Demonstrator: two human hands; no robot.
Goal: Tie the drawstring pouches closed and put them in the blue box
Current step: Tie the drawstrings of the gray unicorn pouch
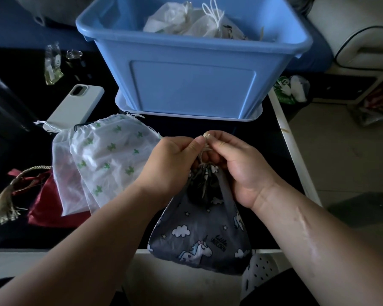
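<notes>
A grey unicorn-print pouch [199, 235] hangs over the table's near edge, its mouth gathered. My left hand [173, 164] and my right hand [237, 166] both pinch its pale drawstring [205, 146] just above the gathered mouth. The blue box [192, 85] stands behind on the table with white tied pouches [192, 21] inside. To the left lie a white pouch with green cactus print [111, 155], a plain white pouch [62, 168] under it, and a red pouch [47, 204] with a gold tassel cord.
A phone in a pale case [75, 104] lies left of the box. A small clear packet [52, 62] and a small metal object [73, 56] sit further back. The black table [261, 138] ends in a white edge on the right; floor and clutter lie beyond.
</notes>
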